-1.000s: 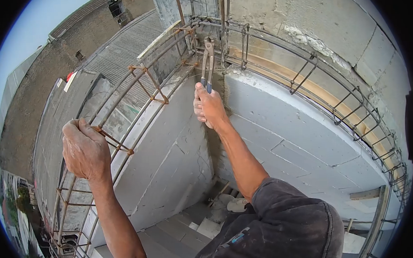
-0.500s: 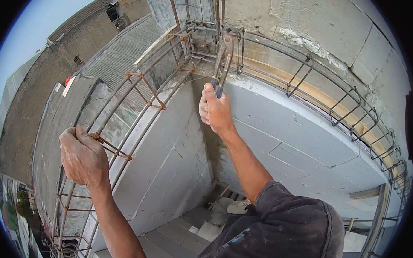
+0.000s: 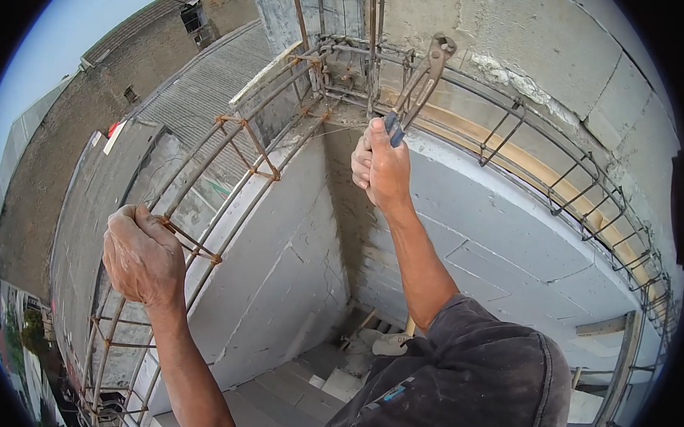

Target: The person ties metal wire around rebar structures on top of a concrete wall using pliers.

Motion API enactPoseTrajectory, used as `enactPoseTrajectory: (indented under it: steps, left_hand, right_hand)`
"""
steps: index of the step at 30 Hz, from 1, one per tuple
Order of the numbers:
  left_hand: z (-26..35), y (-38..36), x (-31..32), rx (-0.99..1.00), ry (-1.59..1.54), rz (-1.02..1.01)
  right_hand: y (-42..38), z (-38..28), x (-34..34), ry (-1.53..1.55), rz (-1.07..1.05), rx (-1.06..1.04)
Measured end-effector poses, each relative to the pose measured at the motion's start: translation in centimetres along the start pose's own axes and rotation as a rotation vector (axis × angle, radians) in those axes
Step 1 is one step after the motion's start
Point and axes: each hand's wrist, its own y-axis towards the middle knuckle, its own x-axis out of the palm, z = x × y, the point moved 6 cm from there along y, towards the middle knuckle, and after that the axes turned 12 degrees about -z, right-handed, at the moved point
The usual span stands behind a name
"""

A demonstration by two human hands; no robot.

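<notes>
Rebar cage (image 3: 291, 101) before block wall (image 3: 510, 221)

The left hand (image 3: 139, 257) is closed in a grip around a rusty stirrup (image 3: 193, 243) of the rebar cage (image 3: 277, 117) that runs along the top of the grey block wall (image 3: 282, 239). To the right and farther off, the right hand (image 3: 383, 168) holds the blue-tipped handles of a pair of pincers (image 3: 420, 80), whose head tilts up to the right, near the cage's corner. Behind that corner rises a concrete column (image 3: 333, 8).

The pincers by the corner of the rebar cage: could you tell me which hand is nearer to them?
Right. The right hand holds the pincers; the left hand grips a rebar stirrup far off.
</notes>
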Motion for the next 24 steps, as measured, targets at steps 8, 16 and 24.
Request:
enactPoseTrajectory:
  steps: [8,16,24]
  left_hand:
    - [-0.1,0.0,0.3,0.019,0.016,0.001]
    - [-0.2,0.0,-0.1,-0.022,0.006,-0.003]
    - [-0.1,0.2,0.2,-0.004,0.05,0.009]
  right_hand:
    - [3.3,8.9,2.2,-0.047,-0.257,0.583]
    - [-1.0,-1.1,0.7,0.09,-0.003,-0.161]
    - [3.3,8.6,2.4,-0.316,-0.283,0.601]
